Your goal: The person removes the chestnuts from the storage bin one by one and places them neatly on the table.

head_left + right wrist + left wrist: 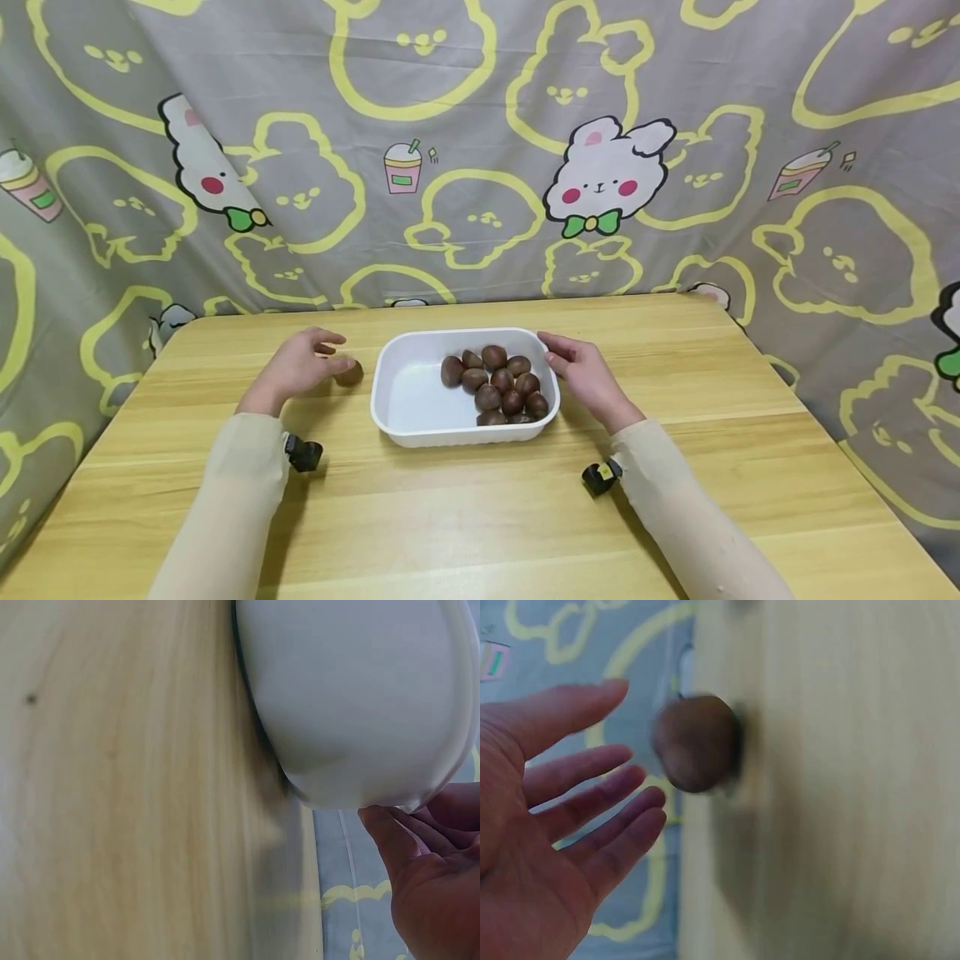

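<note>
My left hand (303, 365) reaches over the table with its fingers extended. Just past its fingertips is a single brown chestnut (349, 373). The left wrist view shows this chestnut (697, 742) blurred, with a gap between it and the fingers; whether it touches the tabletop I cannot tell. A white plastic tray (420, 433) stands right of it, with several chestnuts (501, 381) heaped in its right half. At the tray's right end my right hand (588, 379) holds the rim, thumb at the top edge and fingers against the outer wall in the right wrist view.
The light wooden table (450, 517) ends at the back against a grey curtain (480, 142) with cartoon prints, which also hangs at both sides. Small black cameras, one by the left wrist (303, 453) and one by the right (602, 477), stick out inward above the tabletop.
</note>
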`<control>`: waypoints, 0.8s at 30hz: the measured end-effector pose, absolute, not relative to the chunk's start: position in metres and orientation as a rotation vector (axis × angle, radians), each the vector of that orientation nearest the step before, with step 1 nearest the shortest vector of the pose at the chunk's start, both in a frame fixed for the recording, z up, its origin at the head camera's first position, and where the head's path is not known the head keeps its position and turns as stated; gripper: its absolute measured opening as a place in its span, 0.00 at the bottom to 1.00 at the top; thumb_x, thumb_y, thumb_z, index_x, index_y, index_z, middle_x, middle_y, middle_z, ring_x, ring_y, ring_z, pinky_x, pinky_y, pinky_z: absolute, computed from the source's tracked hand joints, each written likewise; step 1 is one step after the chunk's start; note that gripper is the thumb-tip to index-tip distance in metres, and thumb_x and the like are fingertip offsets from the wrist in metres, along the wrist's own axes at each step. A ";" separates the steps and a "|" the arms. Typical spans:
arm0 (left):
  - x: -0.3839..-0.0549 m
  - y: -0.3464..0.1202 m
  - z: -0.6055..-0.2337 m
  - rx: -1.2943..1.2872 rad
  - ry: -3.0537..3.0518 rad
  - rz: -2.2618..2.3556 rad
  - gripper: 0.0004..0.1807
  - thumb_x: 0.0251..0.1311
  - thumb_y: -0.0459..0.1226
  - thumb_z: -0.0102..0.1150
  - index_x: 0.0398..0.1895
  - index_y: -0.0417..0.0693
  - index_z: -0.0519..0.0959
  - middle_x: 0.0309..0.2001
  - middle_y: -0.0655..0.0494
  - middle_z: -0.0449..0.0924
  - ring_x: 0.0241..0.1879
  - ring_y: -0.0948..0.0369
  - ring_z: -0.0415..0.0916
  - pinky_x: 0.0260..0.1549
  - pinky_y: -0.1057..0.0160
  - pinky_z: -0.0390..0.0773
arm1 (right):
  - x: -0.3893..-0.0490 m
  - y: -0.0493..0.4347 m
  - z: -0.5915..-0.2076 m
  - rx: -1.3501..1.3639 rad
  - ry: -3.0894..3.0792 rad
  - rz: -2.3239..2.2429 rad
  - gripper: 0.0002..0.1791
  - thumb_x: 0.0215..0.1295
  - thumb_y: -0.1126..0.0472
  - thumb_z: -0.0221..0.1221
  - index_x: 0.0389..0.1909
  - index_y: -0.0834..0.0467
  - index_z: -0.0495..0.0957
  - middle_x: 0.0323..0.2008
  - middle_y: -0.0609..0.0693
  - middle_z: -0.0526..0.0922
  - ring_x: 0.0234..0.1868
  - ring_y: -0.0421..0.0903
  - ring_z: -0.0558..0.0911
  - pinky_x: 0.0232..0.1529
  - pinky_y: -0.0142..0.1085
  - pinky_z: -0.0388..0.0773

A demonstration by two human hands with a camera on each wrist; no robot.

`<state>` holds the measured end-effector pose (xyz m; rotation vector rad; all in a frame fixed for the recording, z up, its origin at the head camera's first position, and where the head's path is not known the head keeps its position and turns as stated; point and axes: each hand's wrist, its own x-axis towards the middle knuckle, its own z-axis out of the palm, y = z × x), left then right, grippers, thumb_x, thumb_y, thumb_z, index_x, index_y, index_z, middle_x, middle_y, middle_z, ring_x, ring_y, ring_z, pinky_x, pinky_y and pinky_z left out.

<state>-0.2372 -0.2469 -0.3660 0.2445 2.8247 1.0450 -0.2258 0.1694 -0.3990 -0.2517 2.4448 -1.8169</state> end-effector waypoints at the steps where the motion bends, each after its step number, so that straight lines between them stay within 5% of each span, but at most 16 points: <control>1: -0.236 -0.245 -0.363 0.244 2.839 1.065 0.29 0.63 0.42 0.64 0.61 0.31 0.72 0.61 0.32 0.68 0.58 0.38 0.69 0.53 0.41 0.72 | -0.226 0.169 -0.399 -0.249 2.444 -1.816 0.22 0.75 0.68 0.49 0.68 0.66 0.67 0.66 0.62 0.69 0.67 0.55 0.67 0.62 0.42 0.67; 8: -0.227 -0.214 -0.342 0.353 2.825 1.285 0.22 0.64 0.40 0.65 0.58 0.39 0.76 0.57 0.42 0.75 0.58 0.46 0.72 0.55 0.49 0.73 | -0.227 0.171 -0.400 -0.234 2.433 -1.815 0.23 0.76 0.67 0.48 0.69 0.65 0.66 0.67 0.61 0.67 0.68 0.54 0.66 0.62 0.41 0.67; 24: -0.209 -0.100 -0.366 1.029 2.575 1.222 0.14 0.54 0.28 0.68 0.45 0.34 0.81 0.43 0.45 0.79 0.44 0.47 0.78 0.47 0.51 0.78 | -0.228 0.172 -0.402 -0.256 2.415 -1.852 0.22 0.75 0.68 0.49 0.68 0.67 0.66 0.66 0.62 0.68 0.67 0.55 0.67 0.62 0.41 0.68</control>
